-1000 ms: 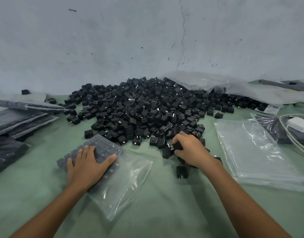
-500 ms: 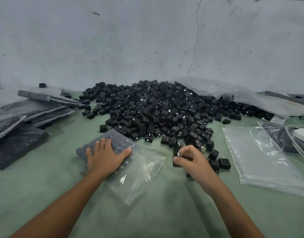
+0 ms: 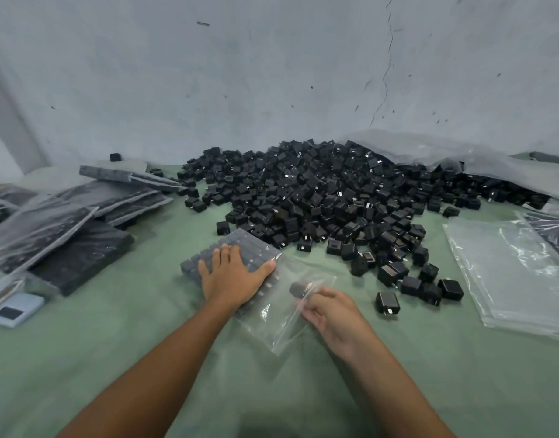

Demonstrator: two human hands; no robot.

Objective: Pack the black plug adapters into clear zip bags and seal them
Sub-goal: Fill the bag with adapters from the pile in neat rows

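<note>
A clear zip bag (image 3: 283, 314) lies on the green table, its far half filled with rows of black plug adapters (image 3: 245, 246). My left hand (image 3: 232, 275) rests flat on those packed rows. My right hand (image 3: 330, 309) pinches one black adapter (image 3: 300, 289) at the bag's open, empty end; the adapter looks partly inside the plastic. A large heap of loose black adapters (image 3: 328, 197) fills the table behind the bag, with a few strays (image 3: 387, 303) to the right of my right hand.
Filled zip bags (image 3: 82, 222) are stacked at the left. A pile of empty clear bags (image 3: 512, 270) lies at the right. A small light-blue device (image 3: 14, 312) sits at the left edge. A grey wall stands behind the heap.
My right hand has carried one adapter from the edge of the heap leftwards to the bag's open end. My left hand has stayed flat on the packed rows.
</note>
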